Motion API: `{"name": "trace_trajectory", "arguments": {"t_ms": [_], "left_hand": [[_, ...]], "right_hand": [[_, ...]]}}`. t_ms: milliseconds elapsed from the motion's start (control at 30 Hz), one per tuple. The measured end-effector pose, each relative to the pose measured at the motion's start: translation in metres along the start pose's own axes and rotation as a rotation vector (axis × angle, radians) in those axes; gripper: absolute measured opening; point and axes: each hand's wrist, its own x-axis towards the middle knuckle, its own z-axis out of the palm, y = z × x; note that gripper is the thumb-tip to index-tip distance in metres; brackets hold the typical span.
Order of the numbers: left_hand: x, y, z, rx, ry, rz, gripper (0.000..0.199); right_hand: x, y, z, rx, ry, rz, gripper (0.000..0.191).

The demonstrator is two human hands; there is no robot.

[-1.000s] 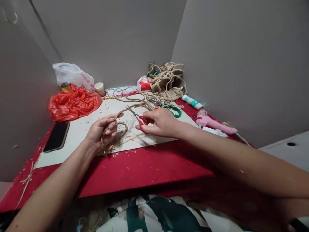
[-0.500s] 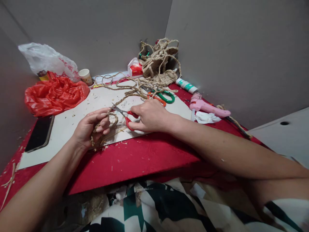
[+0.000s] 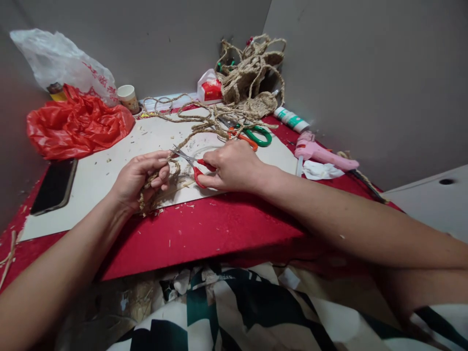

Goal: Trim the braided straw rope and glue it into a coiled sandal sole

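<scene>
My left hand [image 3: 142, 178] is closed on a braided straw rope [image 3: 174, 169], part of which loops below the fingers. Red-handled scissors [image 3: 199, 178] are in my right hand [image 3: 232, 168], with fingers and thumb in the handles. Their blades are parted a little and touch or lie very near the rope by my left fingertips. From there the rope runs back to a tangle of cord [image 3: 215, 119] on the white board [image 3: 95, 180].
Behind my right hand lie green-handled scissors [image 3: 260, 136] and orange-handled ones [image 3: 248, 141]. A pink glue gun [image 3: 321, 153] is at right. Left are a phone [image 3: 54, 186], red bag [image 3: 80, 124] and paper cup [image 3: 127, 99]. Straw pieces [image 3: 252, 78] are piled behind.
The camera view has tipped down slightly, so the far objects sit higher in the picture. Both hands keep nearly the same pose, and the scissor blades stay by the left fingertips.
</scene>
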Motion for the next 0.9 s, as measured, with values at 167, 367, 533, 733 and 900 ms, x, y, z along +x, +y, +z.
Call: {"name": "trace_trajectory", "arguments": {"t_ms": [167, 367, 533, 733, 900], "left_hand": [[0.001, -0.002, -0.001, -0.038, 0.007, -0.024, 0.016], [0.003, -0.004, -0.004, -0.052, 0.007, -0.035, 0.017], [0.005, -0.005, -0.005, -0.029, 0.029, -0.034, 0.018], [0.005, -0.005, -0.005, -0.008, 0.028, -0.04, 0.02], [0.003, -0.001, -0.003, 0.006, 0.0, 0.0, 0.021]], "right_hand": [[0.0, -0.001, 0.005, -0.019, 0.003, -0.018, 0.046], [0.0, -0.002, 0.007, -0.023, -0.024, -0.035, 0.038], [-0.001, 0.0, 0.007, 0.003, -0.042, -0.03, 0.033], [-0.001, 0.003, 0.01, 0.067, -0.022, -0.032, 0.029], [-0.001, 0.005, 0.013, 0.151, 0.027, -0.016, 0.03]]}}
